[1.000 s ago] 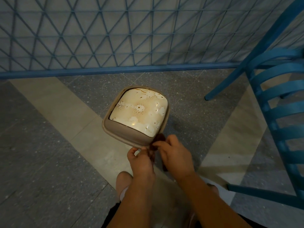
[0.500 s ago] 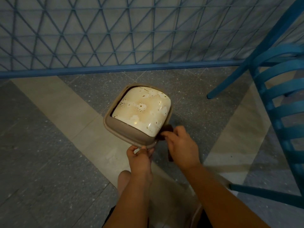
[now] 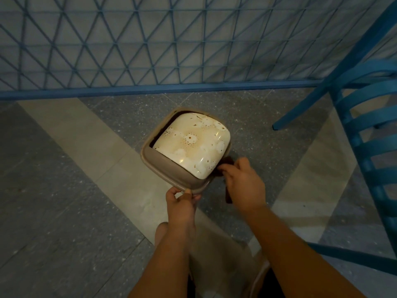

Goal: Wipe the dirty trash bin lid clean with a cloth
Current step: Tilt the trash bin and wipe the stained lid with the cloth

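— Above the grey floor (image 3: 64, 211), just short of the blue lattice fence (image 3: 150, 50), you've got the trash bin lid (image 3: 191, 147) held out in front of you. Why pinch it at that near corner?

— Your left hand (image 3: 181, 204) pinches the rim there, thumb and fingertips closed on the edge, so the whole cream, brown-speckled top faces you and stays free for wiping. It looks like a steadying grip, not a carrying one.

— And the other grip?

— Your right hand (image 3: 242, 183) is curled round the dark cloth (image 3: 227, 166), bunched at the lid's right edge, with a tail hanging below your palm. The wad touches the rim, which suggests you're starting from the side and will work inward.

— How far along are you?

— Barely begun, I'd judge: stains cover most of the top. Brace harder with the left hand, since sideways strokes could twist the lid out of that small pinch. The blue chair (image 3: 369, 147) stands well apart on your right.
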